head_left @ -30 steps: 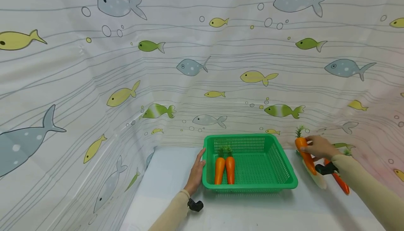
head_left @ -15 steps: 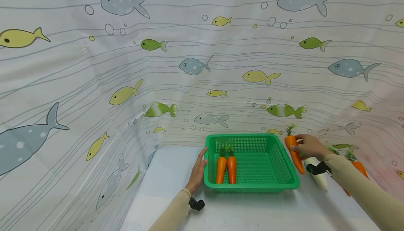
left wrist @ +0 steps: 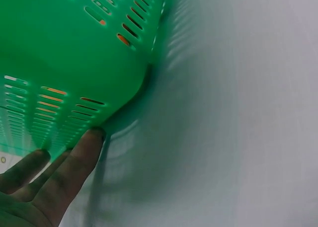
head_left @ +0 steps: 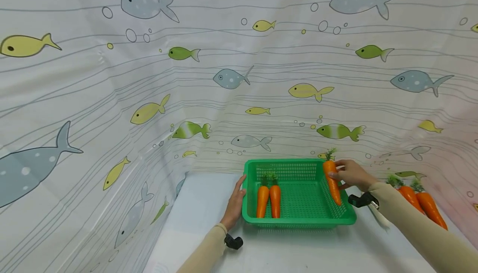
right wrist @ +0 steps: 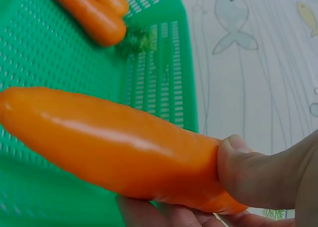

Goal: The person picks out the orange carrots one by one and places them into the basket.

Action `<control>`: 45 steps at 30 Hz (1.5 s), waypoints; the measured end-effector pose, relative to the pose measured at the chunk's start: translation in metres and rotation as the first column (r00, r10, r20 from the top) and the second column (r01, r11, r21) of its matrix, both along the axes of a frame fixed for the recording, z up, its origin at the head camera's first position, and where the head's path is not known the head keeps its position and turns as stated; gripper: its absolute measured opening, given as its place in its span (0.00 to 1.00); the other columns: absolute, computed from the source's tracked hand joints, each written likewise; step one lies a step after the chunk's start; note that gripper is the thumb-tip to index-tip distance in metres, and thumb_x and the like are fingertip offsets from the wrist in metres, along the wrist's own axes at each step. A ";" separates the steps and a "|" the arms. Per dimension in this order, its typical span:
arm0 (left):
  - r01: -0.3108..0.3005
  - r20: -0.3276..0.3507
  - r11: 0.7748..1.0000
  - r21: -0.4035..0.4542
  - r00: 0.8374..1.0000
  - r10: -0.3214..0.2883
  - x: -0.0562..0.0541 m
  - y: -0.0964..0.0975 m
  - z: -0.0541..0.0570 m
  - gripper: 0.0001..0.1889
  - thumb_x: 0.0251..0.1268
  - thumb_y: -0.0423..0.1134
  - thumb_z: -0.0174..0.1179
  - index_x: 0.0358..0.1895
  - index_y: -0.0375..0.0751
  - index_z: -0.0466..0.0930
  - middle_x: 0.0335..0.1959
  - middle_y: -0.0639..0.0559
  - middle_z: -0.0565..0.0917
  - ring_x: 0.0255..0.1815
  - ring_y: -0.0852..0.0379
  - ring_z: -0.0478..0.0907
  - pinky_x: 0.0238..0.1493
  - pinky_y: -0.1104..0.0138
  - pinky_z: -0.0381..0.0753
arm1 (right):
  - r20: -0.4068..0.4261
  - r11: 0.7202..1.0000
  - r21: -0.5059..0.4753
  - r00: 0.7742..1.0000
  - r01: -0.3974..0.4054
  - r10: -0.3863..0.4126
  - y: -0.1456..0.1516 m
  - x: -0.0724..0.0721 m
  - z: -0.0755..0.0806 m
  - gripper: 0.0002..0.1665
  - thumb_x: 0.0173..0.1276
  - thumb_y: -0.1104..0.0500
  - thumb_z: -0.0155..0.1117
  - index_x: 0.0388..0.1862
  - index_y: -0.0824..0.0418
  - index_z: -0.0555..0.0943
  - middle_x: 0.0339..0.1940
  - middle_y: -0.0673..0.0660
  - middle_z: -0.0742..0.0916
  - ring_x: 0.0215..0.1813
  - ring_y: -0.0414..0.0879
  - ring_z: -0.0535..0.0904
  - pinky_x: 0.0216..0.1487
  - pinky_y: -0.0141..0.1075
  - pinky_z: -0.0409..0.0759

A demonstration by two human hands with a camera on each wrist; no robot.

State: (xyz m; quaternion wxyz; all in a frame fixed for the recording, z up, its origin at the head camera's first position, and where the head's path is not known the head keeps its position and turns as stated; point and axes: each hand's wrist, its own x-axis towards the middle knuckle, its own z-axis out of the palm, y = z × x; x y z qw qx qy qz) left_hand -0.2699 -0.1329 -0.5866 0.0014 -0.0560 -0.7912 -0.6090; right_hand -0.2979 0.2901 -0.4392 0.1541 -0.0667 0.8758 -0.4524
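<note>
My right hand [head_left: 352,174] pinches an orange carrot [head_left: 332,181] with a leafy green top, thumb on one side and fingers beneath in the right wrist view. The carrot [right wrist: 114,147] hangs tilted over the right end of a green slotted basket [head_left: 298,223]. Two more carrots [head_left: 275,200] lie side by side at the basket's left, tops toward the back. Against the basket's left wall rests my left hand [head_left: 234,204]; its straight fingers [left wrist: 69,175] touch the wall low down in the left wrist view.
Right of the basket, a white radish-like vegetable [head_left: 381,215] lies partly hidden behind the right forearm. Two carrots [head_left: 431,208] sit farther right on the white table [head_left: 284,252]. A fish-patterned sheet [head_left: 224,36] rises behind and at both sides.
My right hand has carried the carrot leftward, from above the white vegetable to over the basket's right end. The left hand has stayed at the basket's side.
</note>
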 end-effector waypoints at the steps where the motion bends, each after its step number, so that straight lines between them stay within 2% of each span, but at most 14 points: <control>1: -0.001 0.001 1.000 0.002 1.000 0.001 0.000 0.000 0.000 0.29 0.87 0.47 0.36 0.85 0.72 0.53 0.89 0.51 0.54 0.88 0.39 0.51 0.82 0.32 0.50 | 0.006 1.000 -0.008 1.000 0.000 0.000 -0.003 -0.001 -0.001 0.44 0.81 0.58 0.61 0.77 0.87 0.53 0.65 0.86 0.76 0.51 0.60 0.88 0.45 0.52 0.92; 7: -0.005 0.000 1.000 0.001 1.000 0.005 0.000 -0.002 -0.002 0.29 0.87 0.47 0.36 0.85 0.72 0.54 0.89 0.51 0.54 0.89 0.39 0.49 0.83 0.32 0.47 | 0.056 0.997 -0.076 0.998 -0.032 0.037 -0.016 -0.008 -0.015 0.45 0.81 0.59 0.60 0.78 0.86 0.51 0.63 0.83 0.78 0.55 0.60 0.86 0.46 0.53 0.91; 14: -0.005 -0.004 1.000 0.000 1.000 0.005 0.001 -0.003 0.000 0.29 0.87 0.48 0.36 0.85 0.72 0.54 0.89 0.52 0.54 0.89 0.39 0.49 0.83 0.32 0.48 | 0.097 0.984 -0.165 0.992 -0.067 0.084 -0.032 -0.009 -0.029 0.45 0.80 0.61 0.60 0.78 0.87 0.50 0.59 0.79 0.80 0.52 0.57 0.87 0.48 0.54 0.91; 20: 0.002 -0.025 1.000 0.000 1.000 -0.002 0.001 -0.005 0.001 0.28 0.87 0.49 0.37 0.85 0.72 0.55 0.89 0.52 0.54 0.89 0.38 0.48 0.81 0.29 0.47 | 0.110 0.977 -0.193 0.987 -0.093 0.116 -0.048 -0.009 -0.043 0.44 0.79 0.63 0.61 0.77 0.89 0.49 0.59 0.82 0.80 0.55 0.63 0.87 0.49 0.57 0.90; 31: -0.002 -0.005 1.000 -0.007 1.000 0.002 0.002 -0.003 0.001 0.29 0.87 0.49 0.35 0.85 0.72 0.54 0.89 0.52 0.54 0.89 0.39 0.49 0.82 0.31 0.48 | 0.187 0.983 -0.177 0.979 -0.051 0.084 -0.079 -0.011 -0.075 0.42 0.76 0.65 0.63 0.76 0.87 0.54 0.56 0.77 0.83 0.51 0.58 0.88 0.47 0.55 0.91; 38: -0.005 -0.009 1.000 -0.003 1.000 0.005 0.002 -0.002 0.002 0.29 0.87 0.47 0.35 0.85 0.73 0.54 0.89 0.52 0.54 0.89 0.39 0.49 0.82 0.31 0.48 | 0.210 0.982 -0.184 0.975 -0.038 0.077 -0.089 -0.013 -0.087 0.42 0.76 0.65 0.63 0.76 0.87 0.55 0.54 0.77 0.82 0.50 0.58 0.87 0.46 0.54 0.91; 45: 0.009 -0.014 1.000 0.008 1.000 -0.009 0.003 -0.002 0.004 0.29 0.87 0.47 0.36 0.85 0.73 0.53 0.89 0.52 0.54 0.89 0.39 0.49 0.82 0.31 0.48 | 0.209 0.980 -0.188 0.973 -0.058 0.098 -0.092 -0.019 -0.097 0.41 0.73 0.68 0.61 0.74 0.89 0.54 0.52 0.77 0.83 0.47 0.57 0.87 0.44 0.54 0.92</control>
